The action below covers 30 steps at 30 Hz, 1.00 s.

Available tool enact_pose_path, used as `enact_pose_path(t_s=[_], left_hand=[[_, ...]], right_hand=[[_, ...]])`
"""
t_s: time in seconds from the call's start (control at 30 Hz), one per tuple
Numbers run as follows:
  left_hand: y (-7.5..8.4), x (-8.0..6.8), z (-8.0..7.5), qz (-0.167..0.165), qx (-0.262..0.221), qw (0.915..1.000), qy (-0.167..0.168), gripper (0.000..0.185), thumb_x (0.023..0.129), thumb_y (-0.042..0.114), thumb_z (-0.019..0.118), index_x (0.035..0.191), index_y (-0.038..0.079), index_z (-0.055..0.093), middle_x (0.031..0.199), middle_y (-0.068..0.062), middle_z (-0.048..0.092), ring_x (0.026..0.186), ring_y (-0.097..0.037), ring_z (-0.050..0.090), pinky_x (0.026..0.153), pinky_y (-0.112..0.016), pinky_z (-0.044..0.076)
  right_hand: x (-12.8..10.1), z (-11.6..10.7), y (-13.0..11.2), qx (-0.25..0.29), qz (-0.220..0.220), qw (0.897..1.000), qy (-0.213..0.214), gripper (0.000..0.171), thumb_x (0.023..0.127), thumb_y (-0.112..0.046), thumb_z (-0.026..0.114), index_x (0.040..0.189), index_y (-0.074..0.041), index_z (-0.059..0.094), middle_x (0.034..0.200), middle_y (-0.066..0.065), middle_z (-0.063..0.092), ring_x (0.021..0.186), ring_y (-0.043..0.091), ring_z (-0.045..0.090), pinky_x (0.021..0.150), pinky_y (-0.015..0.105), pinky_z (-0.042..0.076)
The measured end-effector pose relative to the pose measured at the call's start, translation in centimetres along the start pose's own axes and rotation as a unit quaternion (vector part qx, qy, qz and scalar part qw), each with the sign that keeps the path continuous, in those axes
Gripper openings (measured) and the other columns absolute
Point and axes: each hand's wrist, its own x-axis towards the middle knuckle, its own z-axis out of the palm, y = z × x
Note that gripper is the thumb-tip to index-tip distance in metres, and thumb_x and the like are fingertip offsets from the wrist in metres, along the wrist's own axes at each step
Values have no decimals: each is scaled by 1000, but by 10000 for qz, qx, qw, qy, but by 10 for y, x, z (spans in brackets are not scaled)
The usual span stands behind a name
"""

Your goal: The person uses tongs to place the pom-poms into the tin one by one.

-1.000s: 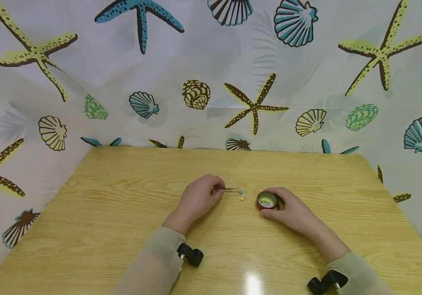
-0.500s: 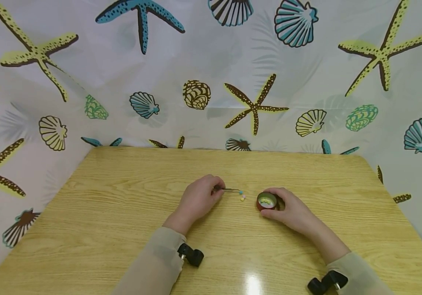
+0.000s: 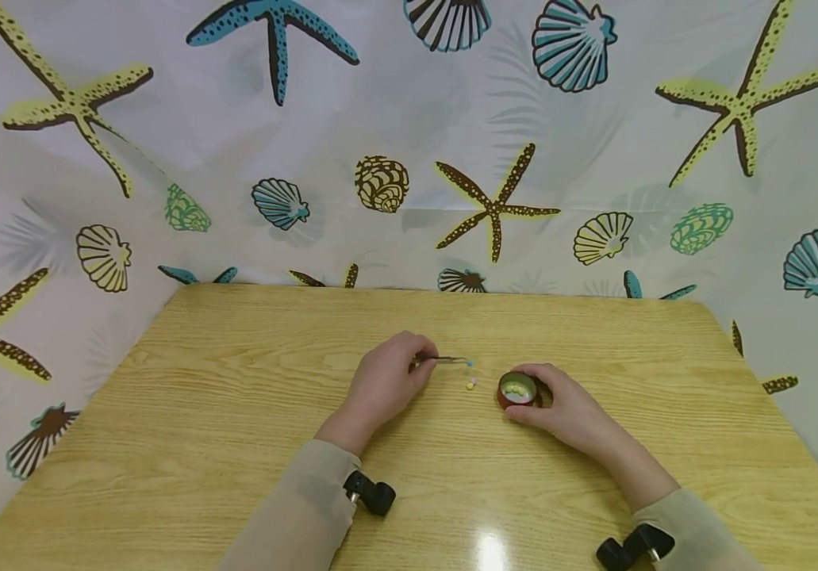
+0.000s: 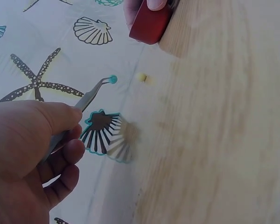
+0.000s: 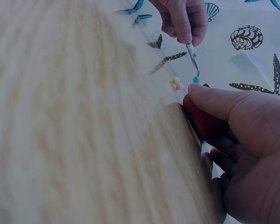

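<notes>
The left hand [image 3: 387, 381] is pinching slim metal tweezers [image 3: 440, 360], thumb and fingers curled around the shaft, and the fine tips are gripping a tiny round teal bead [image 3: 469, 363] just above the tabletop [image 3: 223, 412], a smooth, pale wood-grain surface with a glossy sheen. In the left wrist view the bead [image 4: 113, 79] is showing as a small matte ball at the very end of the bent tips. Two more little beads [image 3: 472, 384], one yellow and one pink, are lying together on the wood between the tweezers and a small round red container [image 3: 516, 390]. The right hand [image 3: 566, 408] is wrapping thumb and fingers around this low, cylindrical pot, which is sitting on the tabletop and holding several pale yellow and light-coloured beads. Behind the tabletop a thin white curtain [image 3: 409, 143] printed with starfish and shells is hanging.
</notes>
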Motion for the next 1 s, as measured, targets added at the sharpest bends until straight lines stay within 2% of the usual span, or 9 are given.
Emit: enact_pose_path(t_s=[0.4, 0.63, 1.0], left_hand=[[23, 5, -6, 65, -251, 9997, 3, 7, 109, 17, 74, 114, 15, 79, 110, 1, 72, 95, -15, 67, 84, -37, 59], [38, 7, -5, 133, -396, 9991, -83, 6, 109, 18, 75, 114, 15, 78, 109, 1, 72, 92, -14, 65, 83, -36, 58], [50, 5, 2, 520, -399, 9975, -263, 4, 109, 18, 75, 112, 17, 78, 106, 4, 70, 90, -12, 64, 82, -33, 58]], right_hand=[[1, 0, -2, -18, 49, 10000, 22, 63, 98, -33, 89, 151, -10, 63, 148, 14, 63, 142, 38, 55, 120, 62, 40], [1, 0, -1, -47, -16, 10000, 18, 62, 98, -33, 89, 150, -9, 64, 147, 14, 64, 142, 37, 55, 120, 61, 39], [0, 0, -4, -83, 29, 10000, 17, 68, 98, -34, 89, 153, -5, 60, 149, 18, 61, 142, 39, 56, 119, 61, 41]])
